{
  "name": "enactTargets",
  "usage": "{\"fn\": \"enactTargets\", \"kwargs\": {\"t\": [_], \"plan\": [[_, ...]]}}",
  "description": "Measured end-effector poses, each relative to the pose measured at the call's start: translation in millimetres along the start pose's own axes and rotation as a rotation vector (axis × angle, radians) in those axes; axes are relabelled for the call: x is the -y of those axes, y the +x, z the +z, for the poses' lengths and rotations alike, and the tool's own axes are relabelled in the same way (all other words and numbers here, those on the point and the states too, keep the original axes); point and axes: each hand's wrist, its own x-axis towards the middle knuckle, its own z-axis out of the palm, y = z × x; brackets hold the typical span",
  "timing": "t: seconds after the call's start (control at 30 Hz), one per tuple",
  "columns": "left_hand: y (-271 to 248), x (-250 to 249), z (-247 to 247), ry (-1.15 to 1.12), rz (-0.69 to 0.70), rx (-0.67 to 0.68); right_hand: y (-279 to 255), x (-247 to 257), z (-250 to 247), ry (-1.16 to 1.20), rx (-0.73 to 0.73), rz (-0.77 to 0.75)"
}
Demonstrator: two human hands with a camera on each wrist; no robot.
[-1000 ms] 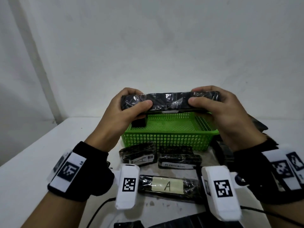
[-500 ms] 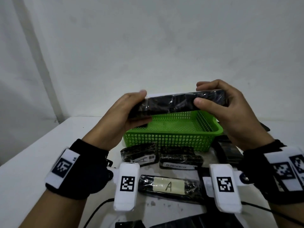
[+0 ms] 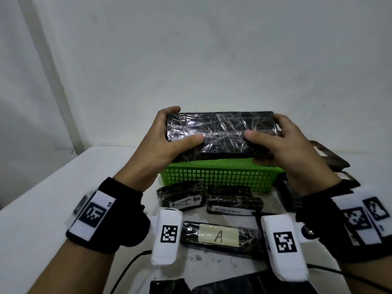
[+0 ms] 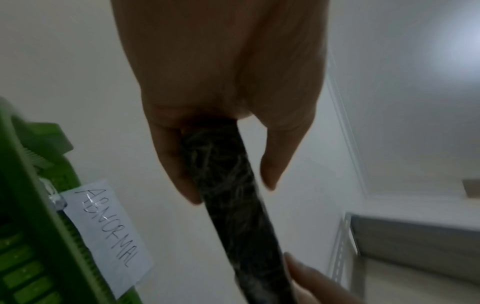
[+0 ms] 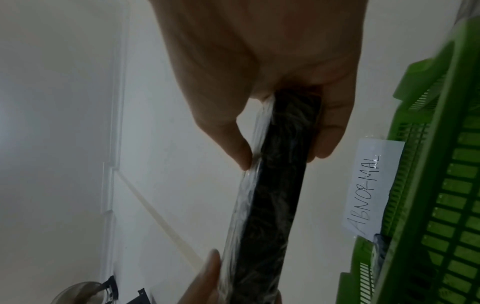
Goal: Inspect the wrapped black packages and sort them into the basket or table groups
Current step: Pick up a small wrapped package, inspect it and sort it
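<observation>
A long black package (image 3: 220, 132) wrapped in shiny clear film is held up above the green basket (image 3: 218, 176), its broad face turned toward me with no label showing. My left hand (image 3: 167, 139) grips its left end, thumb on the front. My right hand (image 3: 273, 143) grips the right end the same way. In the left wrist view the package (image 4: 233, 201) runs edge-on between thumb and fingers, and the right wrist view shows the package (image 5: 275, 185) likewise. The basket (image 5: 441, 185) carries a paper tag (image 5: 369, 191) reading ABNORMAL.
On the white table (image 3: 42, 219) in front of the basket lie wrapped packages: one marked A (image 3: 218, 236), one with a handwritten A (image 3: 182, 198), one labelled IN PROGRESS (image 3: 233, 203). More dark packages (image 3: 331, 164) lie at the right, others at the near edge (image 3: 254, 283). A wall stands behind.
Both hands have turned the package from edge-on to its broad face toward me, and lowered it slightly nearer the basket rim. The left thumb moved onto the front face.
</observation>
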Motion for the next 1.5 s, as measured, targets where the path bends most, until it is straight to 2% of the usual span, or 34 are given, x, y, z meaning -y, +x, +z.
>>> {"fn": "enactTargets", "kwargs": {"t": [0.23,0.47,0.53,0.6,0.67,0.77,0.93,1.07,1.17,1.4,1.5], "plan": [[5,10,4,0.185,0.078,-0.139,3,-12,8,-0.068,-0.105,-0.136],[2,11,2,0.22,0.125,-0.12,-4,-8,10,-0.14,-0.099,-0.324],[1,7,2,0.175,0.079,-0.097,-6,-3,8,-0.111,-0.067,-0.404],[2,6,2,0.077,-0.028,-0.077,-5,-2,5,-0.13,-0.036,-0.46],[3,8,1,0.068,-0.048,-0.08,-4,-5,5,-0.141,-0.016,-0.458],[4,8,0,0.113,0.065,-0.085,-3,-7,5,-0.072,-0.012,-0.42],[4,6,4,-0.007,0.109,-0.077,-4,-4,0,-0.066,-0.02,-0.434],[5,7,2,-0.002,0.121,-0.101,-4,3,2,0.182,0.094,-0.285],[4,5,2,0.008,0.115,-0.06,2,-2,1,0.199,0.084,-0.21],[6,11,11,-0.076,0.04,-0.108,-4,0,6,-0.003,-0.021,-0.37],[6,13,15,-0.111,0.028,-0.115,-4,-2,6,-0.029,-0.056,-0.386]]}}
